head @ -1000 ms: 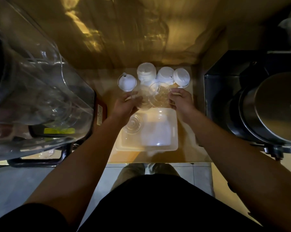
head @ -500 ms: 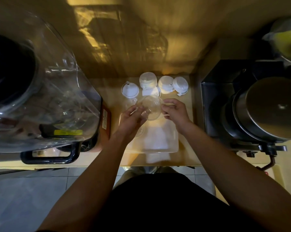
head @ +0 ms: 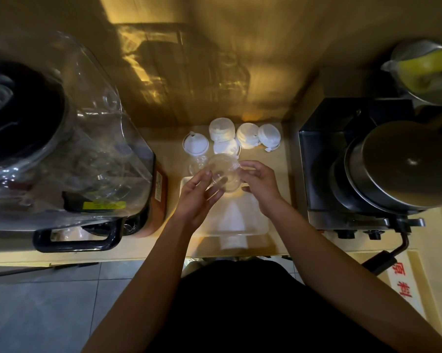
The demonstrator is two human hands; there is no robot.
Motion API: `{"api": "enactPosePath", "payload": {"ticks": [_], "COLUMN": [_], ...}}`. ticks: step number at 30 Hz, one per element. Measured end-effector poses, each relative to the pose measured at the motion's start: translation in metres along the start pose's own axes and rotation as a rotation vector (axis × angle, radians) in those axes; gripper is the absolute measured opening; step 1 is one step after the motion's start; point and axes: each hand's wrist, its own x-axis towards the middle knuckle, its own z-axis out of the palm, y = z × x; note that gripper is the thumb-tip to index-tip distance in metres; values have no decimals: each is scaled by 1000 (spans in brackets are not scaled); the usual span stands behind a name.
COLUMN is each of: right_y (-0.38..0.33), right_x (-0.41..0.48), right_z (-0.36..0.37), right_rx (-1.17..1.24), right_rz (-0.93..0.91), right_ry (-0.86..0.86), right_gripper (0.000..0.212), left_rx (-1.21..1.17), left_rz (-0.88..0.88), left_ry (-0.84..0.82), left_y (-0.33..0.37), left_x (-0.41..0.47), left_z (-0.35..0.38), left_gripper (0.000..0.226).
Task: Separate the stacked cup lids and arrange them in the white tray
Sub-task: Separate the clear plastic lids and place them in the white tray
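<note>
A clear domed cup lid (head: 225, 171) is held above the far edge of the white tray (head: 240, 220). My left hand (head: 198, 197) grips its left rim and my right hand (head: 259, 182) grips its right rim. Whether it is one lid or a small stack is hard to tell. Several white lids stand behind on the counter: one white lid (head: 195, 145) at the left, a stack (head: 222, 129) and two more (head: 247, 135), (head: 269, 135). Another clear lid (head: 195, 163) lies beside my left fingers. My left forearm hides the tray's left side.
A large clear blender jar on a black base (head: 69, 174) fills the left counter. A black machine with a steel pot (head: 392, 169) stands at the right. A container of yellow fruit (head: 426, 70) sits far right. The counter's front edge runs just below the tray.
The hands came together: the two clear lids held apart a second ago now read as one piece held between both hands. The camera pulled back and tilted.
</note>
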Motion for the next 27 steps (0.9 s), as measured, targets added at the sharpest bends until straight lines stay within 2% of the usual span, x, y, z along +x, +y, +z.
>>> {"api": "enactPosePath", "payload": {"ticks": [7,11,16,21,27], "right_y": [3,8,20,33,40], "right_x": [-9,-11,-13,-15,-17], "right_z": [7,9,13,15,15], "right_rx": [131,145,129,124,95], "right_rz": [49,80,148,183,183], "right_ry": [34,49,84,113,120], "right_gripper": [16,21,23,17,18], "left_rx": [34,85,159,208,175], "left_rz": [-39,-58,-61,-48,-51], "left_ry": [-29,55,157,205,218], "left_y": [0,-2,-15,-26,-32], "left_x": [-3,-1,0,-4,-6], "left_z": [-9,-14,-24,-29,-34], "left_gripper": [28,31,20,30,17]}}
